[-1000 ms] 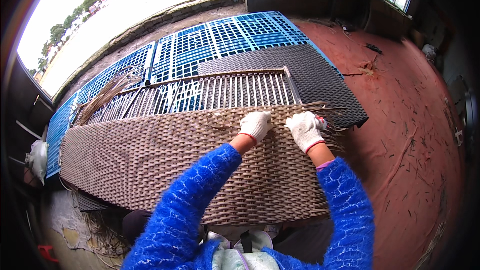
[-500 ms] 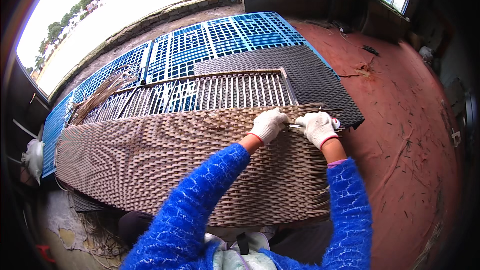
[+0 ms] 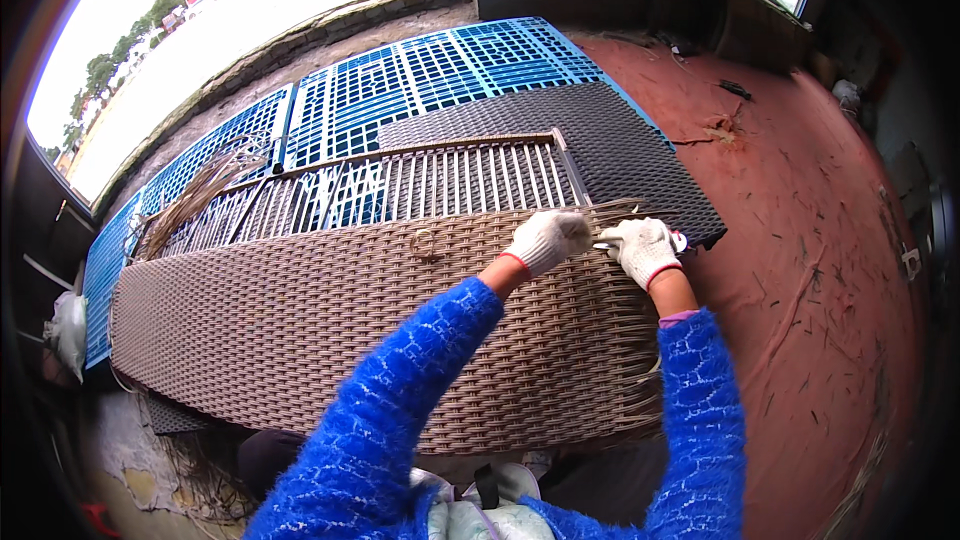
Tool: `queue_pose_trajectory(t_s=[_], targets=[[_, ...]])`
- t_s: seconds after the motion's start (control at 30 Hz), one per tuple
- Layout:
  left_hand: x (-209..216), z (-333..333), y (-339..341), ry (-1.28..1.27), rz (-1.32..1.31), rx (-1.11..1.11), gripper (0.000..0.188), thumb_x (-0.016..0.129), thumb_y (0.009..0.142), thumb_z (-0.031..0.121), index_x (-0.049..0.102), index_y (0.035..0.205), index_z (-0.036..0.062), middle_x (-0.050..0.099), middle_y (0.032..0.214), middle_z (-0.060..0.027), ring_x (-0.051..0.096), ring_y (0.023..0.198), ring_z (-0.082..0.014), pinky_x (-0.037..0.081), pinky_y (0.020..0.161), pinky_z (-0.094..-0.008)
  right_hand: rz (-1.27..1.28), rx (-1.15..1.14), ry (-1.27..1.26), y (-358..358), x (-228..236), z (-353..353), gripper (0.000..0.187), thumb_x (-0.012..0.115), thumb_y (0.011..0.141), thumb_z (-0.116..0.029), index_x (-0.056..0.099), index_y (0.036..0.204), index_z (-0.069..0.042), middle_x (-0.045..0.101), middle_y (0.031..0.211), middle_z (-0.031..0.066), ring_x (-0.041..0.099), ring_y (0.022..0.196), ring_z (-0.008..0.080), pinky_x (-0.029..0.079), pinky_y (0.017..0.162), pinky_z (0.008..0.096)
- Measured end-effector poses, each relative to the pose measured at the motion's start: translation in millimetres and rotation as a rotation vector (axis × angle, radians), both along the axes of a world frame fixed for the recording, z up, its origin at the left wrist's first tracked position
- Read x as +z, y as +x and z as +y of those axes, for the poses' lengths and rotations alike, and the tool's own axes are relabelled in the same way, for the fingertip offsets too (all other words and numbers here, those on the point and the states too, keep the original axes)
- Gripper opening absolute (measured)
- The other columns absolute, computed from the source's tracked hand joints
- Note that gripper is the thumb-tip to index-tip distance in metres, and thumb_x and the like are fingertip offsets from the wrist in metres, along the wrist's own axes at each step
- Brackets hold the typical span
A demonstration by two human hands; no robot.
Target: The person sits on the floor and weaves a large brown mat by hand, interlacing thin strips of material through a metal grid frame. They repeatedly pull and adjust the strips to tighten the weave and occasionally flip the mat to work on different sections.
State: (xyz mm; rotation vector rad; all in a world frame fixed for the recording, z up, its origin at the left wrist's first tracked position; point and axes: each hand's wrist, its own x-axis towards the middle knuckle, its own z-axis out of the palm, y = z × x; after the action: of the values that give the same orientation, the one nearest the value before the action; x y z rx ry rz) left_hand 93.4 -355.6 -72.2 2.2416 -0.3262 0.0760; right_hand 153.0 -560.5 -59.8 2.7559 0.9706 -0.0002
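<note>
A brown woven rattan panel [image 3: 380,320] lies across in front of me, with loose strand ends [image 3: 635,370] along its right edge. My left hand [image 3: 549,241], in a white knit glove, is closed at the panel's upper right edge. Its fingers are slightly smeared, and what they pinch is hidden. Just beside it, my gloved right hand [image 3: 643,249] is wrapped round a small tool with a red and white handle [image 3: 679,241]. A short metal tip [image 3: 602,245] shows toward the left hand. The tool's exact kind is hidden by the fingers.
A slatted metal frame [image 3: 556,168] adjoins the panel's far edge. Beyond it lie a dark woven panel [image 3: 630,140] and blue plastic grid pallets [image 3: 430,65]. A bundle of loose strands [image 3: 195,195] rests at the left. Scraps litter the red floor [image 3: 770,290] at right.
My left hand has moved slightly right, closer to the right hand, and its fingers have turned. The right hand keeps its grip on the tool. The whole view has shifted a little.
</note>
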Motion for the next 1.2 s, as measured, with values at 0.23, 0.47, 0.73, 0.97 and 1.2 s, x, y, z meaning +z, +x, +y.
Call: queue_pose_trajectory(t_s=[0.23,0.47,0.73,0.97,1.2], targets=[[-11.3,18.4,-8.3,-0.216,0.163,0.137,0.012,0.073,0.088,0.014,0.072,0.095,0.0044,0.071,0.084,-0.0019,0.064,0.077,-0.0091,0.055,0.072,-0.0275,-0.078,0.09,0.102,3.4,-12.8,-3.7,0.013,0.069,0.085,-0.026,0.073,0.094,-0.019,0.072,0.085,0.01,0.071,0.083,0.0325,0.054,0.074,0.0474],[5.2,18.1,-7.9,-0.004,0.238,0.189,0.014,0.069,0.081,0.014,0.073,0.093,0.0083,0.073,0.082,-0.0048,0.067,0.074,-0.0144,0.055,0.072,-0.0306,-0.089,0.054,0.058,2.2,-12.5,0.4,0.012,0.068,0.085,-0.025,0.073,0.093,-0.018,0.072,0.084,0.0098,0.071,0.082,0.0324,0.054,0.071,0.0481],[-0.2,2.0,-6.7,0.038,0.188,0.296,0.012,0.066,0.081,0.017,0.072,0.09,0.011,0.073,0.088,-0.0138,0.071,0.085,-0.0307,0.055,0.076,-0.0406,-0.137,0.046,-0.037,-2.9,-11.5,10.3,0.016,0.058,0.093,-0.022,0.072,0.095,-0.016,0.072,0.089,0.0092,0.072,0.087,0.0289,0.054,0.077,0.045],[-21.5,-6.4,-9.4,0.111,0.121,0.315,0.01,0.065,0.089,0.017,0.071,0.096,0.0133,0.073,0.084,-0.0121,0.07,0.08,-0.0315,0.055,0.074,-0.043,-0.215,0.101,-0.057,0.9,-22.4,13.6,0.016,0.055,0.094,-0.023,0.07,0.093,-0.017,0.071,0.088,0.0067,0.07,0.087,0.0261,0.052,0.078,0.043],[-30.6,-10.8,0.9,0.11,-0.149,0.189,0.01,0.07,0.089,0.017,0.067,0.097,0.0123,0.067,0.096,-0.0127,0.066,0.092,-0.0354,0.053,0.08,-0.0448,-0.042,0.048,0.147,-1.1,9.1,-18.6,0.017,0.069,0.088,-0.033,0.072,0.1,-0.021,0.072,0.092,0.0073,0.07,0.089,0.0311,0.053,0.079,0.0481]])
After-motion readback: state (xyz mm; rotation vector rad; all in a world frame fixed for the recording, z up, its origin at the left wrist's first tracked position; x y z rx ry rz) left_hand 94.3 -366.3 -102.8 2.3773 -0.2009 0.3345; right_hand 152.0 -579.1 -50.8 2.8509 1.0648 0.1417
